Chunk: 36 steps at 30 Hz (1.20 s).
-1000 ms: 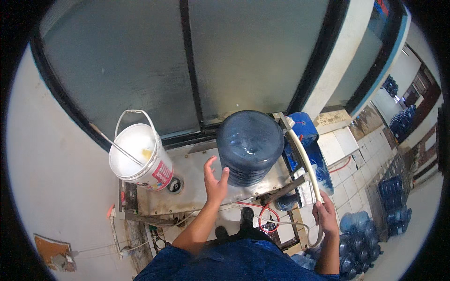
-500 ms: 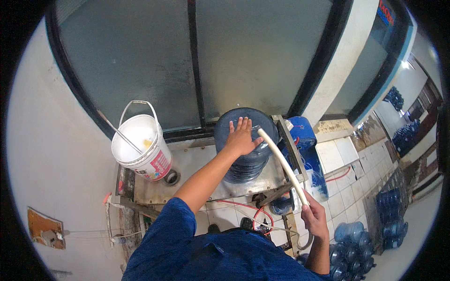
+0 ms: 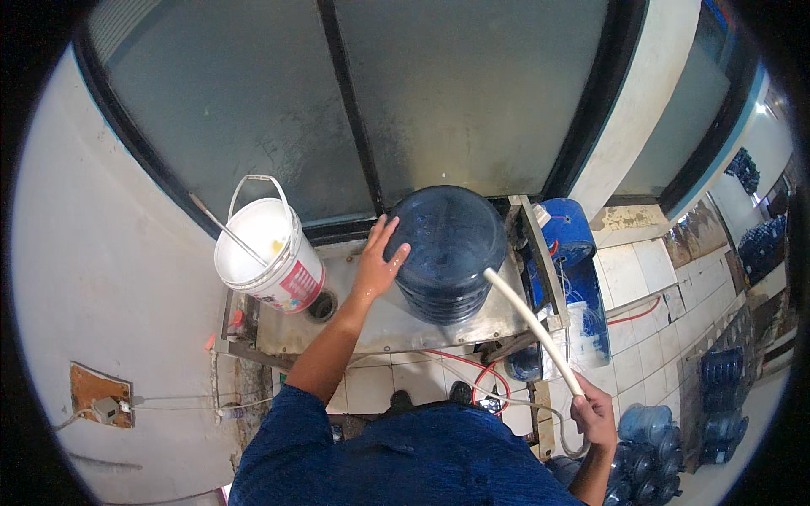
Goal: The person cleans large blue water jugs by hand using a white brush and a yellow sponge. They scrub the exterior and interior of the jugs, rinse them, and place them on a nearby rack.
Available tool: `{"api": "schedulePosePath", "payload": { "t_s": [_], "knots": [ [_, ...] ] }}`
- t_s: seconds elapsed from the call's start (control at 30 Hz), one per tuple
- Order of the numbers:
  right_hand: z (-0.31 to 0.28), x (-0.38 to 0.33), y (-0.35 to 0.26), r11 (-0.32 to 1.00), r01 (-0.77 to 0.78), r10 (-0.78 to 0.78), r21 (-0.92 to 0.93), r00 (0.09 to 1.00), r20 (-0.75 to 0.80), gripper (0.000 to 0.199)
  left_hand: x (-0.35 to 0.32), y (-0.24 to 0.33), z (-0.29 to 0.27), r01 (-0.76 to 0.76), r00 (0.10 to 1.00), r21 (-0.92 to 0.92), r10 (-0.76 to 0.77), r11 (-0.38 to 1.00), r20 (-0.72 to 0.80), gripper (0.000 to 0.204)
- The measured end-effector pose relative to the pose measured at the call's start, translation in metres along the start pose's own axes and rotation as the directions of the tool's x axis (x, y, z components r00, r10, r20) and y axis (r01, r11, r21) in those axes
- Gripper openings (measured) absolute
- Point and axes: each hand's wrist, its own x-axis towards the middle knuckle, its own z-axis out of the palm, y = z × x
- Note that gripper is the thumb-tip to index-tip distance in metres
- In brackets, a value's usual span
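Jug [image 3: 449,249] stands upside down on the metal counter [image 3: 396,325], left hand [image 3: 377,263] spread flat against its left side. Right hand [image 3: 595,413], nearer, grips a white hose [image 3: 531,329] reaching the jug.

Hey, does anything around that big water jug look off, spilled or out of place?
The big blue jug stands bottom-up on the metal counter, steadied by the left hand. The right hand aims a white hose at it. A stick leans in the white bucket. No clear spill.

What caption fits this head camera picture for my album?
Left hand steadies a big blue water jug while the right hand holds a white hose.
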Motion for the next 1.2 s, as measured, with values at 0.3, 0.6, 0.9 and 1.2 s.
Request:
{"api": "schedulePosePath", "payload": {
  "t_s": [0.3, 0.6, 0.9, 1.2],
  "knots": [
    [0.006, 0.049, 0.004, 0.999, -0.003, 0.010, -0.043, 0.989, 0.151, 0.064, 0.023, 0.120, 0.042, -0.634, 0.720, 0.034, 0.574, 0.772, 0.391, 0.075],
    [0.048, 0.274, -0.034, 0.611, 0.679, -0.595, -0.407, 0.733, 0.329, 0.029, 0.043, 0.119, 0.068, -0.640, 0.763, 0.281, 0.634, 0.715, 0.126, 0.071],
    [0.237, 0.454, -0.093, 0.212, 0.507, -0.369, -0.836, 0.833, 0.412, 0.053, 0.032, 0.117, 0.069, -0.733, 0.607, 0.344, 0.793, 0.587, -0.060, 0.082],
    [0.266, 0.449, -0.099, 0.219, 0.445, -0.395, -0.868, 0.854, 0.338, 0.040, 0.031, 0.100, 0.057, -0.803, 0.583, 0.005, 0.788, 0.595, -0.198, 0.092]
  ]
}}
